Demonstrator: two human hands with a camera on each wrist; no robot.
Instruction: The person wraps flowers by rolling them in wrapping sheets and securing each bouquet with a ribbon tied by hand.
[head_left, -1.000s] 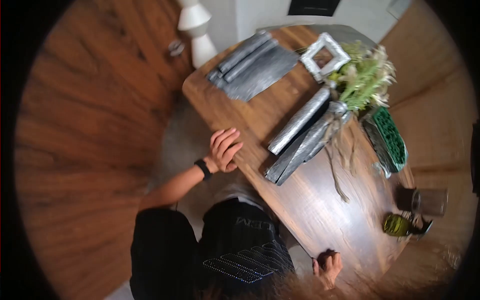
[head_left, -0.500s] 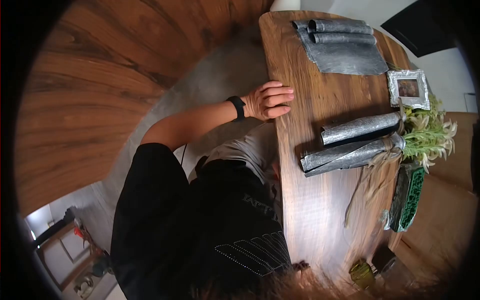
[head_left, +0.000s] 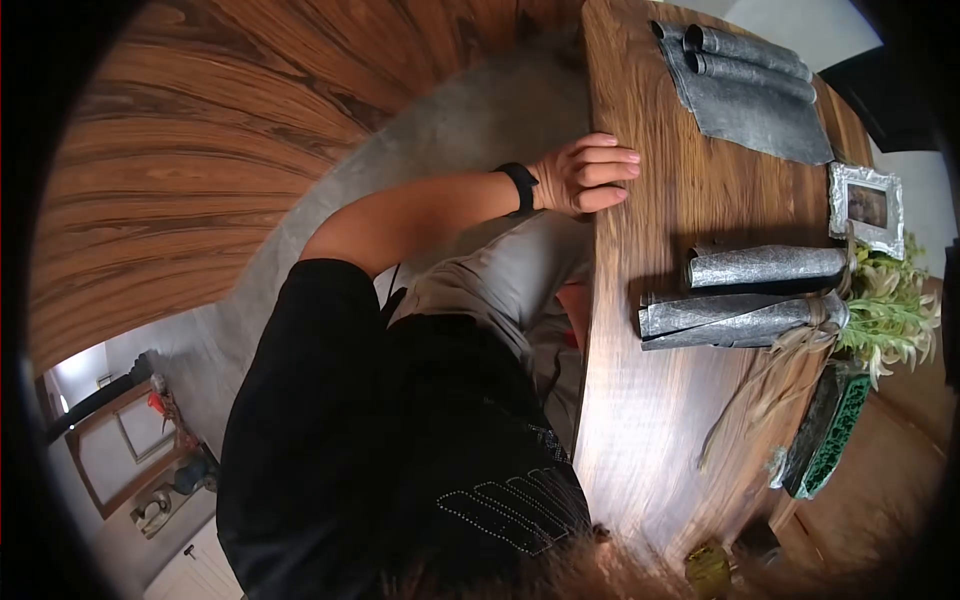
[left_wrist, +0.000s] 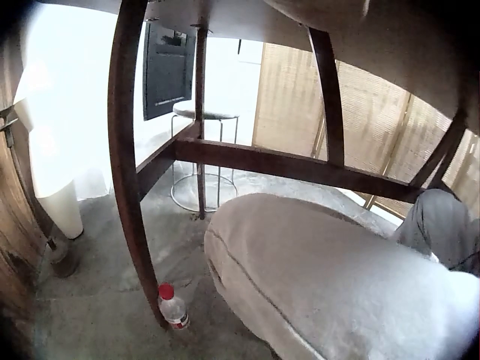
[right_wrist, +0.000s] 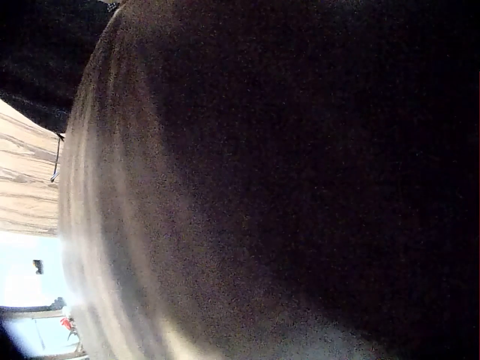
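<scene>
My left hand (head_left: 593, 175) rests over the near edge of the wooden table (head_left: 665, 190), fingers relaxed on the top and holding nothing. A black band circles that wrist. Nearest on the table are silver-grey wraps (head_left: 735, 318) tied with a raffia ribbon (head_left: 750, 400), with white-and-green flowers (head_left: 890, 325) at their far end. Beyond the hand lies a grey sheet (head_left: 760, 115) with rolled parts. Of my right hand (head_left: 601, 533) only a dark sliver shows at the table's near edge, the rest hidden behind hair; the right wrist view is mostly dark.
A silver picture frame (head_left: 866, 208) and a green block in a wrapped tray (head_left: 835, 430) stand along the far side. A yellow-green glass vessel (head_left: 708, 570) is low in view. Under the table are wooden legs (left_wrist: 127, 150), a stool (left_wrist: 204, 112) and a red-capped bottle (left_wrist: 173, 307).
The head view has turned, so the table and its things have shifted right and my right hand has dropped mostly out of sight. The left hand stays on the table edge.
</scene>
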